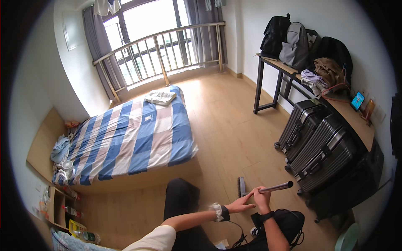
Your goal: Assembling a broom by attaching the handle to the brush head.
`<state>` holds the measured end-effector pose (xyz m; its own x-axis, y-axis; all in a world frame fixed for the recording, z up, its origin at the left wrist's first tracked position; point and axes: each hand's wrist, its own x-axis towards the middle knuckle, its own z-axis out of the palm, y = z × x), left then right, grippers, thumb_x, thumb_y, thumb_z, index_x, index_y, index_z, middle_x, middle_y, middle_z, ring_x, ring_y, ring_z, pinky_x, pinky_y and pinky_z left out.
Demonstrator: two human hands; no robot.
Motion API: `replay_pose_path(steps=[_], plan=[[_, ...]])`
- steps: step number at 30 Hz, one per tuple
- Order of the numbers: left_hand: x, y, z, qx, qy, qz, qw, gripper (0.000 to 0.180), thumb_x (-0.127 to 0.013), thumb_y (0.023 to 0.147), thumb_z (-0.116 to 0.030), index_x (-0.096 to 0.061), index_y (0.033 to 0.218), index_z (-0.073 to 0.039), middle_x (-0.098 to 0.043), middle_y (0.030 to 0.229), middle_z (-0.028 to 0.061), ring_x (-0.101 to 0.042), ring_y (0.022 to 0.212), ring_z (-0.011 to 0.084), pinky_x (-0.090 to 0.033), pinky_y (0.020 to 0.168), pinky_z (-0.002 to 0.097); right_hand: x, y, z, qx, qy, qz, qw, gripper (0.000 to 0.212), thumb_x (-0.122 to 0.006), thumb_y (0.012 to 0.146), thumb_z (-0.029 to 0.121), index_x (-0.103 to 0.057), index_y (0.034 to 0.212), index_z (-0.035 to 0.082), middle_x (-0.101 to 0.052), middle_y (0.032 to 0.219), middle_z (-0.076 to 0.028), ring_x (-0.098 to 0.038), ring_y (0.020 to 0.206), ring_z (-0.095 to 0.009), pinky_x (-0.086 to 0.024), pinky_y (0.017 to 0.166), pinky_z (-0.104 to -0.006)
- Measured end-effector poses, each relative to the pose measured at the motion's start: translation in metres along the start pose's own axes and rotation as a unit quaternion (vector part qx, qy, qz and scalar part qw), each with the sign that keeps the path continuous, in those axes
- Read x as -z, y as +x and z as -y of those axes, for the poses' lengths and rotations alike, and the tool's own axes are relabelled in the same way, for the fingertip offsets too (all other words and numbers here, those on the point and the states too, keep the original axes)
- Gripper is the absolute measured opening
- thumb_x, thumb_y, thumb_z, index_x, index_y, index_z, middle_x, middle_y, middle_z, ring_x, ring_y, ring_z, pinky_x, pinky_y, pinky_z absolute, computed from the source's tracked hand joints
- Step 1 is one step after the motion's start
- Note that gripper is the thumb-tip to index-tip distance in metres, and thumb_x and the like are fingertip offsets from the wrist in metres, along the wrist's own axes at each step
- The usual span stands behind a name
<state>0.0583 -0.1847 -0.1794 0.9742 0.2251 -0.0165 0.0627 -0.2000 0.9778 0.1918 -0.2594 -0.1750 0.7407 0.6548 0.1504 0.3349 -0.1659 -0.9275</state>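
Observation:
A floor brush [240,187] with a grey head and dark bristles is held low over the wooden floor, in front of my knees. From its head a shiny metal tube [276,187] slants up to the right and ends in a dark round tip. My right hand [262,200] is closed around this tube. Just left of it, my left hand [240,204] lies against the lower part near the head, fingers stretched out; whether it bears any weight I cannot tell. A white scrunchie [217,212] and a dark band circle my left wrist, and a dark band circles my right.
A bed [138,138] with a checked blue sheet stands left. Black suitcases [322,146] line the right, beneath a narrow desk [358,121] with backpacks [293,44] and clothes. A dark cable [239,240] lies by my legs. A metal railing [161,58] fronts the window.

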Motion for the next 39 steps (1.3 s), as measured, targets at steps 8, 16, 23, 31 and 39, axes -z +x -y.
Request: replay_pose_path(steps=[8, 16, 23, 31, 39], plan=[[0.002, 0.000, 0.012, -0.023, 0.125, -0.088, 0.988, 0.090, -0.061, 0.087, -0.045, -0.013, 0.151, -0.003, -0.016, 0.155, 0.0234, -0.018, 0.144, 0.0335, -0.019, 0.116, 0.0357, -0.013, 0.000, 0.013, -0.145, 0.206, 0.009, 0.968, 0.016, -0.060, 0.082, 0.011, -0.064, 0.073, -0.002, -0.063, 0.059, -0.010, -0.062, 0.057, -0.019, -0.049, 0.054, -0.0342], [0.003, 0.004, 0.006, -0.013, 0.037, -0.013, 0.999, 0.091, -0.061, 0.087, -0.045, -0.012, 0.150, -0.002, -0.029, 0.151, 0.0232, -0.032, 0.139, 0.0342, -0.026, 0.113, 0.0362, -0.003, -0.003, 0.017, 0.008, -0.123, -0.029, 0.992, 0.025, -0.056, 0.081, 0.016, -0.063, 0.070, -0.005, -0.063, 0.068, -0.024, -0.063, 0.065, -0.040, -0.050, 0.059, -0.0442], [-0.002, 0.003, -0.002, -0.036, 0.020, -0.009, 0.999, 0.090, -0.064, 0.085, -0.037, -0.012, 0.151, -0.003, -0.033, 0.149, 0.0230, -0.039, 0.134, 0.0331, -0.031, 0.110, 0.0370, 0.005, -0.006, 0.024, 0.045, -0.070, -0.010, 0.996, 0.020, -0.058, 0.085, 0.011, -0.064, 0.075, -0.004, -0.064, 0.063, -0.014, -0.064, 0.059, -0.022, -0.048, 0.054, -0.0338], [-0.005, 0.002, 0.020, -0.044, 0.149, -0.137, 0.978, 0.091, -0.066, 0.081, -0.027, -0.012, 0.148, 0.002, -0.020, 0.150, 0.0298, -0.025, 0.141, 0.0378, -0.027, 0.114, 0.0380, -0.015, 0.002, 0.014, -0.158, 0.146, 0.120, 0.969, 0.026, -0.058, 0.088, 0.018, -0.067, 0.076, -0.003, -0.061, 0.058, -0.011, -0.062, 0.056, -0.017, -0.049, 0.054, -0.0332], [0.001, -0.002, 0.002, -0.020, 0.158, -0.042, 0.986, 0.094, -0.065, 0.080, -0.029, -0.008, 0.148, 0.002, -0.029, 0.147, 0.0298, -0.039, 0.130, 0.0416, -0.036, 0.108, 0.0406, -0.008, 0.000, 0.019, 0.035, -0.179, -0.001, 0.983, 0.024, -0.057, 0.080, 0.019, -0.065, 0.071, -0.001, -0.064, 0.070, -0.024, -0.063, 0.065, -0.040, -0.050, 0.060, -0.0439]])
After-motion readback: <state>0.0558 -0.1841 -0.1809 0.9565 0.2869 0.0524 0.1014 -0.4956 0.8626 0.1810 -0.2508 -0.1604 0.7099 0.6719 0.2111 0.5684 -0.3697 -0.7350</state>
